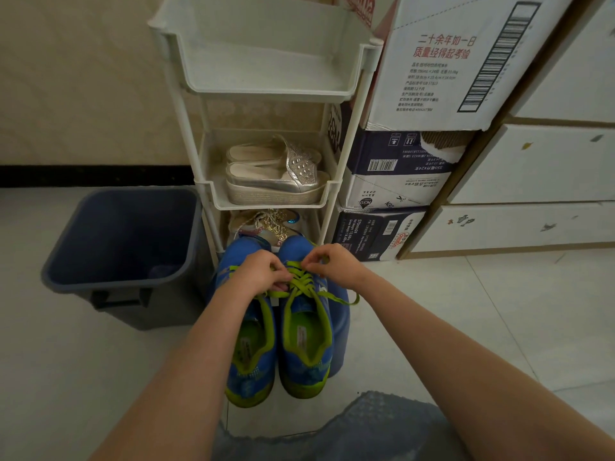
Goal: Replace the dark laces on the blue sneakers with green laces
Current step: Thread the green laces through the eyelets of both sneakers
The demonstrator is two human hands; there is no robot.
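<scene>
Two blue sneakers with green trim stand side by side on a blue stool, heels toward me: the left sneaker [250,357] and the right sneaker [304,341]. A green lace [301,281] is criss-crossed over the right sneaker's tongue, and one loose end trails off to the right [346,300]. My left hand [261,272] pinches the lace at the left side of the eyelets. My right hand [332,264] pinches it at the upper right. No dark lace is in view.
A white plastic shoe rack [357,128] stands just behind the sneakers, holding silver slip-ons [276,174] and a glittery shoe [269,226]. A dark blue bin [123,247] sits to the left. Stacked cardboard boxes [399,181] and white drawers [532,161] stand on the right. The floor is white tile.
</scene>
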